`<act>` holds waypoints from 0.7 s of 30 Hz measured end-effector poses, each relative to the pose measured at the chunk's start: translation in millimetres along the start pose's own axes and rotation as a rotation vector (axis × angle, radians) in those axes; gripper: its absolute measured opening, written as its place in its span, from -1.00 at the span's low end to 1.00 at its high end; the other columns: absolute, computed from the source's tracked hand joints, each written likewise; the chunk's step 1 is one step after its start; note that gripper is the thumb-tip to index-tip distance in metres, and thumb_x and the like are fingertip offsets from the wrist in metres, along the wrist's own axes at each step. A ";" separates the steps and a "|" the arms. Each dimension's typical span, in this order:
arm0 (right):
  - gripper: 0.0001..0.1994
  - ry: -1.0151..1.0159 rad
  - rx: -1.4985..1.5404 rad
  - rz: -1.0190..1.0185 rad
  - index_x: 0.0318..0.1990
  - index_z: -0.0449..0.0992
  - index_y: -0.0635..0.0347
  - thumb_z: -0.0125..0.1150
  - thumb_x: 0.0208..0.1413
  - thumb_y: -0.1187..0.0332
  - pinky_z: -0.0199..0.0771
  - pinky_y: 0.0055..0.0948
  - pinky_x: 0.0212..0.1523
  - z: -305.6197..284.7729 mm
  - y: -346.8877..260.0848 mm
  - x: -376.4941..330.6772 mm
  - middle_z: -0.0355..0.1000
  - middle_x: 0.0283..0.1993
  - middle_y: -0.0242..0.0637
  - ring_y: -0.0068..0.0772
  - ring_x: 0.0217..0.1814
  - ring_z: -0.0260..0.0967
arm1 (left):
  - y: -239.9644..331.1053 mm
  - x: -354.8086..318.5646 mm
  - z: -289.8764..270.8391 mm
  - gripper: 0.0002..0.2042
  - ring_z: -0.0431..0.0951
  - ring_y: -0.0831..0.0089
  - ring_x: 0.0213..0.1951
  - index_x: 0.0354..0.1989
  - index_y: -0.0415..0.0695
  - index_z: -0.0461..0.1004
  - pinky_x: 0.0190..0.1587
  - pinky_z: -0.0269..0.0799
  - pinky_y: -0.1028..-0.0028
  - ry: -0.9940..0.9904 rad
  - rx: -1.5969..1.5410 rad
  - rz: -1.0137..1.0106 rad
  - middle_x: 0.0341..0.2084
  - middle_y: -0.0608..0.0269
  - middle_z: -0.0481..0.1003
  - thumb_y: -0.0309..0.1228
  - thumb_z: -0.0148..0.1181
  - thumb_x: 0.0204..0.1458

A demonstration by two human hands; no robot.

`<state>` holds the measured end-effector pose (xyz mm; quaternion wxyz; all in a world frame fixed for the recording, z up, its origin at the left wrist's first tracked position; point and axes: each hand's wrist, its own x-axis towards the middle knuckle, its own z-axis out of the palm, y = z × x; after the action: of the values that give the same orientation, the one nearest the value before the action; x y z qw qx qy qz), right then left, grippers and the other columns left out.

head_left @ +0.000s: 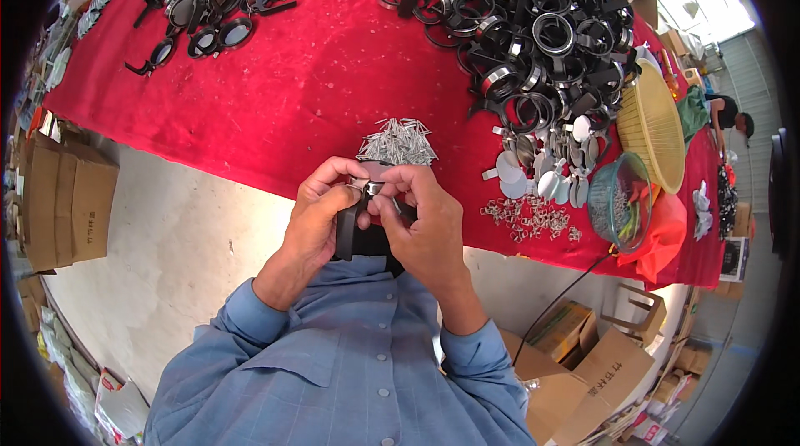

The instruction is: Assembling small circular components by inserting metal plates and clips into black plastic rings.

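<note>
1. Work in hand: one black part with a silver metal band and a flat black tail (347, 233), held at the table's near edge, just in front of the pile of pins, tail hanging down.
2. Left hand (305, 217): thumb and forefinger pinching the part beside its silver band.
3. Right hand (432, 225): thumb and forefinger closed together on the band's other side; what small piece, if any, lies between them cannot be told.
4. Handling, as judged: left grip firm and still, right fingertips doing the fine work; band kept square and facing up; pressure even, lest the metal slip or bend; work held over the cloth, so a dropped piece is easily found.
5. Pile of thin silver metal pins (397, 142), just beyond the fingertips.
6. Surface: table under red cloth (292, 71), pale-flecked.
7. Large heap of black-and-silver rings (533, 25), far right; smaller group of black-and-silver rings (208, 4), far left.
8. Silver discs (510, 171) and small metal clips (533, 217), right.
9. Translucent green bowl (595, 217), yellow woven basket (669, 142), red plastic bag (664, 233).
10. Room: pale floor (183, 221), brown cardboard boxes (87, 204), another person (727, 112) at far right.
</note>
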<state>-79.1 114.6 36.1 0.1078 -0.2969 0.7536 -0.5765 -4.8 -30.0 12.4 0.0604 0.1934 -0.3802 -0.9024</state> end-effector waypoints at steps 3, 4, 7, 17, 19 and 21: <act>-0.67 -0.034 -0.037 -0.027 -0.02 0.42 0.21 0.27 0.05 0.62 0.54 -0.30 -0.30 -3.1 -2.3 1.0 0.50 -0.33 -0.19 -0.17 -0.25 0.57 | 0.2 0.5 -1.1 -0.79 0.57 0.52 -0.36 -0.10 -0.22 0.45 -0.37 0.53 0.53 -0.009 0.024 0.029 -0.29 0.17 0.54 -0.61 0.02 0.10; -0.67 -0.034 -0.037 -0.027 -0.02 0.42 0.21 0.27 0.05 0.62 0.54 -0.30 -0.30 -4.6 -2.6 1.4 0.50 -0.33 -0.19 -0.17 -0.25 0.57 | 0.1 1.0 -1.8 -0.79 0.57 0.54 -0.35 -0.10 -0.22 0.46 -0.37 0.53 0.53 -0.017 0.047 0.047 -0.29 0.19 0.54 -0.62 0.04 0.10; -0.60 -0.093 -0.130 -0.090 0.04 0.41 0.18 0.27 0.01 0.62 0.54 -0.29 -0.33 -9.2 -4.6 2.3 0.50 -0.26 -0.20 -0.14 -0.25 0.56 | -0.7 2.5 -1.5 -0.81 0.57 0.56 -0.35 -0.11 -0.21 0.46 -0.37 0.53 0.54 -0.022 0.074 0.088 -0.29 0.21 0.54 -0.63 0.06 0.11; -0.51 -0.124 -0.331 -0.376 0.11 0.39 0.16 0.33 -0.04 0.54 0.53 -0.33 -0.39 -11.2 2.4 5.7 0.49 -0.13 -0.20 -0.17 -0.28 0.55 | 1.8 4.9 1.8 -0.79 0.55 0.48 -0.51 -0.09 -0.23 0.46 -0.42 0.50 0.53 -0.038 -0.004 -0.096 -0.42 0.11 0.59 -0.60 0.05 0.10; -0.53 -0.117 -0.379 -0.394 0.10 0.39 0.17 0.33 0.00 0.52 0.53 -0.34 -0.37 -10.2 2.4 2.8 0.49 -0.13 -0.19 -0.17 -0.28 0.55 | 3.3 4.6 2.4 -0.79 0.55 0.49 -0.49 -0.09 -0.24 0.46 -0.41 0.52 0.52 -0.031 -0.043 -0.120 -0.38 0.10 0.59 -0.60 0.05 0.09; -0.63 -0.009 -0.104 -0.095 0.08 0.38 0.23 0.27 0.12 0.46 0.53 -0.35 -0.32 -5.8 -1.2 -2.4 0.49 -0.16 -0.19 -0.19 -0.28 0.53 | -0.2 5.9 -1.8 -0.79 0.57 0.48 -0.47 -0.09 -0.24 0.46 -0.39 0.53 0.52 -0.023 -0.013 -0.019 -0.35 0.08 0.59 -0.61 0.04 0.09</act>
<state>-79.7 120.4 38.6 0.0681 -0.3401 0.7672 -0.5395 -9.5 -32.6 9.3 0.0486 0.1862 -0.3734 -0.9075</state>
